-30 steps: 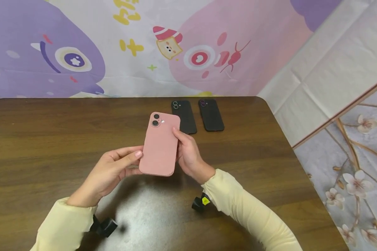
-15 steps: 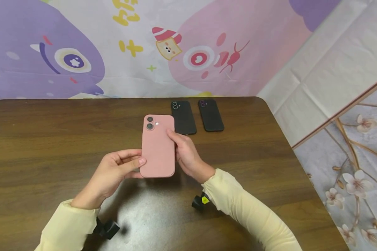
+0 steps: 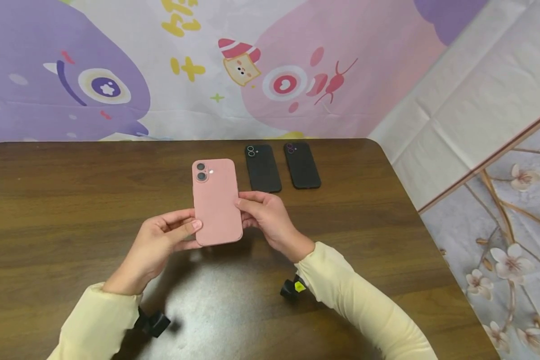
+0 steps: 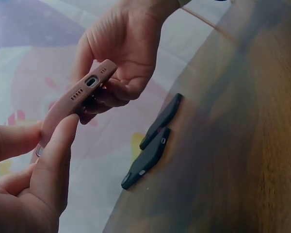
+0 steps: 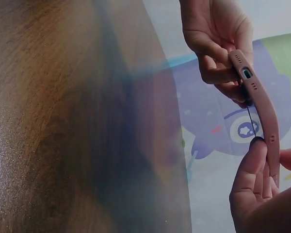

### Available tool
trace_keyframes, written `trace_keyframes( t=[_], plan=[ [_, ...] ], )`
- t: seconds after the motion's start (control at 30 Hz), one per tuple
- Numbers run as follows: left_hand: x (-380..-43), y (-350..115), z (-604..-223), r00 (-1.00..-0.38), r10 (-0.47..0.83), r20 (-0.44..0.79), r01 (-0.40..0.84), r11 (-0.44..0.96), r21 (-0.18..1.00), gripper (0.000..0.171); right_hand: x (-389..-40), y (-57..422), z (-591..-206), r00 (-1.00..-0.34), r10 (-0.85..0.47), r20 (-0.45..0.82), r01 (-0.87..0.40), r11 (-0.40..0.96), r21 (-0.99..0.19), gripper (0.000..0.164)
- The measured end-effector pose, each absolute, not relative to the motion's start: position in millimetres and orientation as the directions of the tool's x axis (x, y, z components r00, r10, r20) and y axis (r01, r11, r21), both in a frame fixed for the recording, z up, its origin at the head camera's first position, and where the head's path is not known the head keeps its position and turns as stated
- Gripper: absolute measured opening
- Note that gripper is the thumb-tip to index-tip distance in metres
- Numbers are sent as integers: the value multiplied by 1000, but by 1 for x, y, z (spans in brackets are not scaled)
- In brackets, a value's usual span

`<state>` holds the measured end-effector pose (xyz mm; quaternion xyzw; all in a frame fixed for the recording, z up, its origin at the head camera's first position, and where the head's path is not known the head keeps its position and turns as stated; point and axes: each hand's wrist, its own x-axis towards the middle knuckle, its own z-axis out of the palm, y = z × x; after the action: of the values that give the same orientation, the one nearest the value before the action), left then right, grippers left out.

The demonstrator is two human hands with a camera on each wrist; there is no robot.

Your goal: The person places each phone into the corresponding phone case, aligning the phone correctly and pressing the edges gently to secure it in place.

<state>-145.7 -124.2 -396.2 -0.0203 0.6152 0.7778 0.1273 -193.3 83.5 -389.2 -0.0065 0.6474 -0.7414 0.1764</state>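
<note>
A phone in a pink case (image 3: 217, 205) is held above the table, its back with two camera lenses facing up. My left hand (image 3: 150, 247) pinches its left edge near the lower end, thumb on the back and fingers underneath. On the other side my right hand (image 3: 276, 222) grips the right edge about halfway down, thumb on the back. In the left wrist view the pink case (image 4: 63, 106) shows its bottom end, with a port opening and small speaker holes. The right wrist view shows the same end of the case (image 5: 263, 109); the screen side is mostly hidden.
Two phones in black cases lie side by side near the table's back edge: one black phone (image 3: 264, 171) with silver lens rings, another (image 3: 303, 167) with purple ones. The wooden table (image 3: 72, 200) ends at a cartoon-printed cloth (image 3: 171, 110).
The pink phone has shifted left, uncovering the nearer black phone. My right hand has moved from the upper right edge to lower down it. My left hand keeps its grip.
</note>
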Motion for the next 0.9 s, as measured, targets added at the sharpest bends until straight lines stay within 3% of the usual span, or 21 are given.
trace_keyframes(
  t=[0.2,0.9],
  plan=[
    [-151,-128,-396,-962,192,-196,-225,-142,964,49,-197,81,-390,-936,-268,-226,254,-71,-965,32],
    [-169,-133,-399,-954,175,-243,-258,-72,963,54,-216,69,-402,-946,-204,-252,263,-25,-965,28]
  ],
)
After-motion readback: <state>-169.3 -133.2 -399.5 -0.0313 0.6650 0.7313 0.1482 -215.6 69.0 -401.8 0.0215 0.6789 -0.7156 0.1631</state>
